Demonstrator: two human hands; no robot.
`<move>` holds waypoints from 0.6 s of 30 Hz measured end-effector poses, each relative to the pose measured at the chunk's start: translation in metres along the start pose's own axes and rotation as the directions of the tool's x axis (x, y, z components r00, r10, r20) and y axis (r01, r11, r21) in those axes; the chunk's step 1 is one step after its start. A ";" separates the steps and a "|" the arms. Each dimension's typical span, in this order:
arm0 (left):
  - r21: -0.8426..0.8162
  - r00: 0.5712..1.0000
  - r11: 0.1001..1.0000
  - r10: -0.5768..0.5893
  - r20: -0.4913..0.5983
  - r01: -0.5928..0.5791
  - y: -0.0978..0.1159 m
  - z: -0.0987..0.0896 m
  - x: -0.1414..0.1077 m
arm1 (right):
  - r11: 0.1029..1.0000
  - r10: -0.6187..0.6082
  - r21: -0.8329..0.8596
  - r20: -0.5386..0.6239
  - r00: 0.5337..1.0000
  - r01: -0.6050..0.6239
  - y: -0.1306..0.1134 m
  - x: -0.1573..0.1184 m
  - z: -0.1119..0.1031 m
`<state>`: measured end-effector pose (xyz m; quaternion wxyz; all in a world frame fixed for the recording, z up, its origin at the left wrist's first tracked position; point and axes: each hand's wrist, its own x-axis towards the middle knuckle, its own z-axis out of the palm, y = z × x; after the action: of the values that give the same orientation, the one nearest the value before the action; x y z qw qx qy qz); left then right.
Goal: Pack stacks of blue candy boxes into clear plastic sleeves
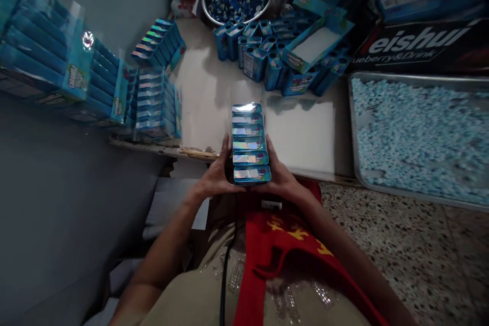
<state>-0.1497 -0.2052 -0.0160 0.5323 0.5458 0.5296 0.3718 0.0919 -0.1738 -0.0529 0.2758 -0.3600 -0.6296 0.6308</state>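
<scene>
A row of several blue candy tins [248, 145] stands at the near edge of the work table, in line with my body. My left hand [217, 173] presses its left side, with the thumb along the near end. On the opposite side my right hand [280, 173] grips the same row, its fingers pointing forward. Shiny clear material shows at the far end of the row; whether it wraps the tins I cannot tell. Just beyond lies the pale table top [204, 86].
Packed blue display boxes [72, 71] are stacked at left, with more tin rows [153, 97] beside them. Loose tins [254, 63] and an open display box [317, 46] stand at the back. A metal bowl [204, 7] holds blue-and-white pieces. At right, a metal tray [355, 153] holds pale-blue candies.
</scene>
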 end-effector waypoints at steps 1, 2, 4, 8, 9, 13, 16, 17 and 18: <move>-0.036 1.000 0.999 0.013 0.025 -0.012 -0.001 0.002 0.000 | 1.000 0.019 0.017 -0.021 1.000 -0.019 0.001 0.000 0.002; -0.059 0.999 0.998 0.025 0.027 -0.023 -0.001 0.005 -0.002 | 0.999 0.039 0.026 -0.058 0.998 -0.038 0.001 0.000 0.004; -0.096 0.999 0.995 0.007 -0.039 -0.010 0.004 0.010 -0.009 | 0.997 0.065 0.057 -0.133 0.989 -0.058 -0.003 -0.004 0.008; -0.142 0.963 0.982 -0.153 -0.221 0.124 0.026 0.024 -0.027 | 0.991 0.098 0.112 -0.265 0.959 -0.070 -0.015 -0.016 0.017; -0.151 0.941 0.977 -0.191 -0.279 0.153 0.030 0.030 -0.031 | 0.992 0.110 0.100 -0.313 0.943 -0.082 -0.018 -0.019 0.019; -0.161 0.821 0.960 -0.281 -0.498 0.231 0.030 0.054 -0.039 | 0.991 0.114 -0.001 -0.507 0.855 -0.133 -0.017 -0.026 0.025; -0.089 0.800 0.977 -0.210 -0.562 0.194 0.019 0.062 -0.039 | 0.989 0.084 -0.060 -0.544 0.835 -0.138 -0.013 -0.026 0.021; -0.032 0.805 0.985 -0.155 -0.572 0.167 0.015 0.062 -0.038 | 0.988 0.063 -0.083 -0.537 0.841 -0.127 -0.013 -0.026 0.018; 0.037 0.813 0.989 -0.094 -0.575 0.141 0.012 0.060 -0.036 | 0.988 0.038 -0.106 -0.520 0.853 -0.109 -0.013 -0.026 0.016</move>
<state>-0.0950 -0.2501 -0.0082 0.3494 0.3958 0.7114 0.4639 0.0927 -0.2040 -0.0381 0.3857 -0.5573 -0.5586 0.4782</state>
